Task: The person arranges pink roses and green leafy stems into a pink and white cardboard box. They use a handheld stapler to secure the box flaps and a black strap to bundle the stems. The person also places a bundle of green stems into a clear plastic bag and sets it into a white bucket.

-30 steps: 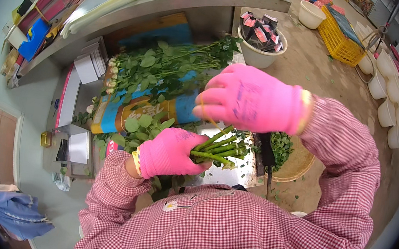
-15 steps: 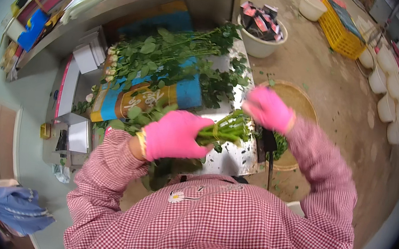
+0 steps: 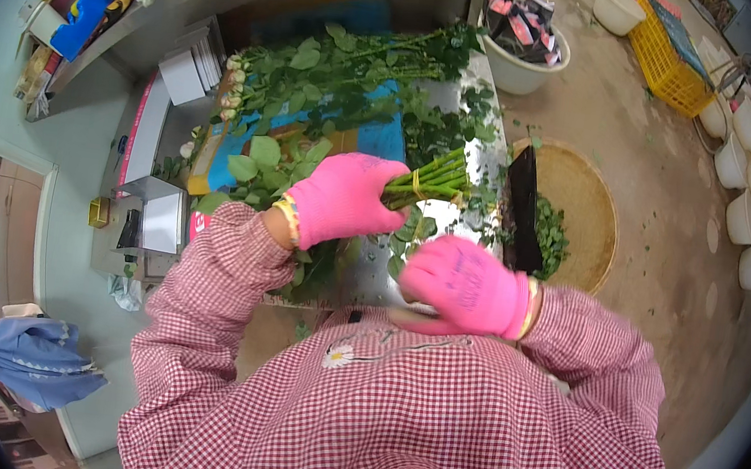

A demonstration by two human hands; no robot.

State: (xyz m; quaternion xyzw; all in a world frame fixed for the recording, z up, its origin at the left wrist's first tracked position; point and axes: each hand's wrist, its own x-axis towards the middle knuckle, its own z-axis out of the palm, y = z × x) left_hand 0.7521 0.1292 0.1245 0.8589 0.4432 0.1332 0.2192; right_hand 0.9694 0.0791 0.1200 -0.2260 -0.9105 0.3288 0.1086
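Note:
My left hand, in a pink glove, is wrapped round a bunch of green flower stems. A thin yellowish band circles them beside my fingers, and the stem ends point right. Leaves spread out on the other side of that hand. Lower and closer to my body, my right hand is curled closed in its pink glove, slightly blurred. Something pale brown pokes out beneath it, too smeared to name. More roses with pale heads and leafy stems lie across the table.
Beyond the table's right edge are a black flat piece and a round tan basket with green leaves. A white tub of dark and pink packets stands farther back. At far right are a yellow crate and several white buckets.
My right hand has come down and left, from the basket side to near my chest. The left hand keeps the bunch, now a little higher in view and farther from my body.

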